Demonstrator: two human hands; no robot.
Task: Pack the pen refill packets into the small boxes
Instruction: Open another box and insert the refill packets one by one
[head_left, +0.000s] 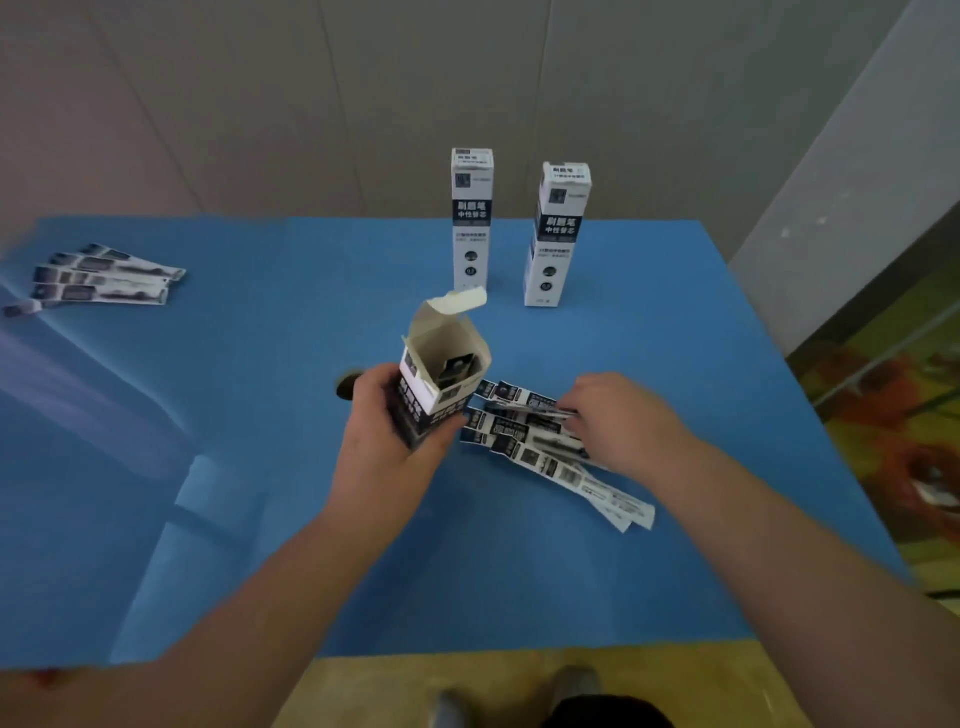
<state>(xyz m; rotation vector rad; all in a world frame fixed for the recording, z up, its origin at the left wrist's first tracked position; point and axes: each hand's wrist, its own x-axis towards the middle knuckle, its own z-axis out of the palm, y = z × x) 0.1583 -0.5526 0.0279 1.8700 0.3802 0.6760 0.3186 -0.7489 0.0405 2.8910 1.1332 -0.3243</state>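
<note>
Left hand (382, 415) grips open box (441, 384) upright, fingers wrapped round lower body; top flap up, dark packet ends visible inside. Right hand (618, 415), just right of open box, fingers curled pinching top packet of loose packet pile (561, 457); motion blur, grip detail approx. Pile lies on blue counter (623, 338), touching open box base area. Two closed boxes (471, 218) stand upright beyond open box. Second packet fan (98, 278) far left of it.
</note>
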